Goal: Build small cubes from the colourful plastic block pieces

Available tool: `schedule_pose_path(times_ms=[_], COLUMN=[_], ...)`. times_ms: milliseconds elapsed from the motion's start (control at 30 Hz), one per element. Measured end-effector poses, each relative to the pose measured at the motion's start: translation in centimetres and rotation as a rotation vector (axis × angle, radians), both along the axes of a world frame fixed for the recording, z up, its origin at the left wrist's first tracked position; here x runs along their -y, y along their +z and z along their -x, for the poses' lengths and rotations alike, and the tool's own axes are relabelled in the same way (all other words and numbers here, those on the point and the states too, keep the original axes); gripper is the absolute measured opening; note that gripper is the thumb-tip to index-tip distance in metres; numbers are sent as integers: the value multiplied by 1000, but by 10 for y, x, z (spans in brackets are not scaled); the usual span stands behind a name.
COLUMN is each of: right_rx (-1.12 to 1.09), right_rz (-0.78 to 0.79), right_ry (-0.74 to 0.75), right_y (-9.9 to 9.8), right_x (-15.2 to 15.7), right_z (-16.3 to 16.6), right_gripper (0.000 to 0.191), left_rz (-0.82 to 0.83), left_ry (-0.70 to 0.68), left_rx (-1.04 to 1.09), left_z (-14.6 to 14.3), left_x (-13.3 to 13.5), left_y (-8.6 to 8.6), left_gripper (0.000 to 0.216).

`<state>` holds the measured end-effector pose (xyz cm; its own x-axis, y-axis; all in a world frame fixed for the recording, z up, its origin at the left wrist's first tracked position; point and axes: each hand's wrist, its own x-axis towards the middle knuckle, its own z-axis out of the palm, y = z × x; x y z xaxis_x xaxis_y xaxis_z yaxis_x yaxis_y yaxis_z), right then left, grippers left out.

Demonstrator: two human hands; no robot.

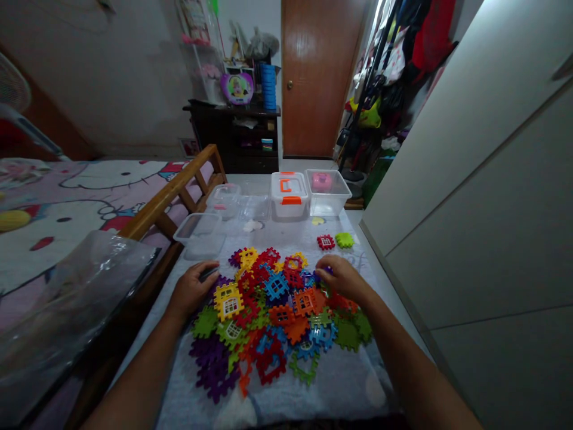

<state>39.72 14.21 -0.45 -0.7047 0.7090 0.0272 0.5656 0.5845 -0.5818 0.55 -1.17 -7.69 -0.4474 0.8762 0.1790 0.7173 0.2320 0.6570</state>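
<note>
A heap of colourful plastic interlocking tiles (273, 310) lies on a pale cloth (313, 388) on the floor in front of me. My left hand (193, 289) rests at the heap's left edge, its fingers curled over a dark tile. My right hand (341, 278) sits on the heap's right side, its fingers pinched on a small purple tile. A red tile (326, 241) and a green tile (344, 239) lie apart, just beyond the heap.
Clear plastic boxes (201, 234) stand beyond the heap, one with an orange-handled lid (289, 192), one holding a pink thing (322, 181). A wooden bed frame (176, 194) runs along the left, a white wardrobe (470, 197) along the right. A door (319, 77) is ahead.
</note>
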Motion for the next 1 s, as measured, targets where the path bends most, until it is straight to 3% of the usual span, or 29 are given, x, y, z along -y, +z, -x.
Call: schedule_pose_path(times_ms=[133,333,533,1000], right_rx=[6,252,364,282], right_rz=[11,-67,-114,-68], right_ry=[115,14,-43,-81], right_y=[3,-11,-22,-32], right_x=[17,0,-5,-13], right_z=[40,66,71,67], right_gripper=[40,32,30,41], left_rz=[-6,4,-6,-3], left_ry=[13,6,7,6], left_rx=[3,7,21,39], left_z=[-3,-3,-3,-6], left_x=[0,-1,0,0], left_y=[2,2,2,5], left_gripper=[47,47,47,46])
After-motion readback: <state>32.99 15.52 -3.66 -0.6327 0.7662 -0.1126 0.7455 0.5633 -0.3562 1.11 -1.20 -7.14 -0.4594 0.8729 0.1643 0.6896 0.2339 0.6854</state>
